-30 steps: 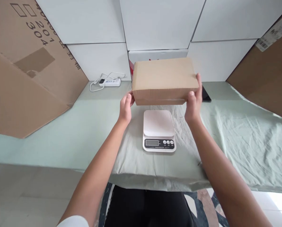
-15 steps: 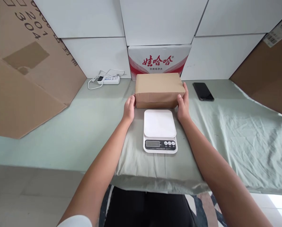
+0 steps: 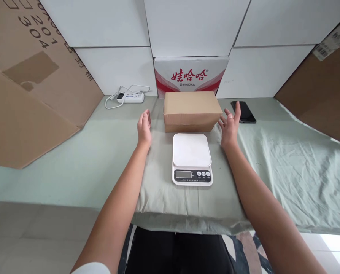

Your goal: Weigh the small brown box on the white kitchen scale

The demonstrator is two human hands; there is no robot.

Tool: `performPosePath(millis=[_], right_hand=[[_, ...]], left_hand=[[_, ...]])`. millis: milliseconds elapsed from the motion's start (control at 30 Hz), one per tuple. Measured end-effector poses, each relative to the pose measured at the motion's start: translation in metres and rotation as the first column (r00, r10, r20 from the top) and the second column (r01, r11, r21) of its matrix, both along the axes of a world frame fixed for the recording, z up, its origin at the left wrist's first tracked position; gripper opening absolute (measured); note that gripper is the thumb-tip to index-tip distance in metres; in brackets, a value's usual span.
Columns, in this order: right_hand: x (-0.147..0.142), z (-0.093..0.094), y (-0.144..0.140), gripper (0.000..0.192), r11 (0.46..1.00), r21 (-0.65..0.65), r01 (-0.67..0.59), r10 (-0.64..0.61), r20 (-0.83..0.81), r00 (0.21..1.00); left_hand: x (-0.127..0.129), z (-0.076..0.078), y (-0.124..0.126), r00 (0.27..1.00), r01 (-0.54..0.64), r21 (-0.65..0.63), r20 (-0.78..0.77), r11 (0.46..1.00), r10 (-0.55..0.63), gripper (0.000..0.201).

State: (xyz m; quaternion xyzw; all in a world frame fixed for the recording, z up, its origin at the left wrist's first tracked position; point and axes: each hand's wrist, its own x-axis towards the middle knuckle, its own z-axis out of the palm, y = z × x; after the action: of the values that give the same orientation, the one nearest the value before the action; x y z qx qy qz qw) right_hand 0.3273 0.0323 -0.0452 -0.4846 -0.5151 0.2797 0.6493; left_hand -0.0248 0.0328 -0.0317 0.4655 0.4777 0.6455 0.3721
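A closed brown cardboard box (image 3: 192, 112) rests on the cloth-covered table, just behind a white kitchen scale (image 3: 191, 150). The scale's platform is bare and its display looks blank. To the left of the box and apart from it, my left hand (image 3: 144, 128) is held with the fingers stretched out and nothing in it. My right hand (image 3: 229, 127) is open with fingers spread, close beside the box's right end; whether a fingertip still touches it I cannot tell. Behind that hand lies a black phone (image 3: 246, 113), partly covered by a finger.
A white power strip (image 3: 131, 97) with a coiled cable lies at the back left. Against the white wall panels stands a white and red carton (image 3: 190, 72). Large cardboard sheets flank the table on the left (image 3: 30, 110) and right (image 3: 315, 91).
Both hands have let go of the cardboard box and moved outward, the left hand to the left and the right hand to the right. The box stays behind the scale.
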Motion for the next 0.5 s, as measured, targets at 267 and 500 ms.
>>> performPosePath(millis=[267,500], right_hand=[[-0.017,0.009,-0.013,0.109,0.988,-0.038,-0.149,0.148,-0.025,0.989],[-0.020,0.010,-0.011,0.112,0.985,-0.019,-0.174,0.175,0.063,0.983]], left_hand=[[0.019,-0.001,-0.009,0.988,0.153,-0.062,0.021,0.986,-0.152,0.098],[0.032,0.003,-0.019,0.963,0.270,-0.057,0.025,0.961,-0.269,0.096]])
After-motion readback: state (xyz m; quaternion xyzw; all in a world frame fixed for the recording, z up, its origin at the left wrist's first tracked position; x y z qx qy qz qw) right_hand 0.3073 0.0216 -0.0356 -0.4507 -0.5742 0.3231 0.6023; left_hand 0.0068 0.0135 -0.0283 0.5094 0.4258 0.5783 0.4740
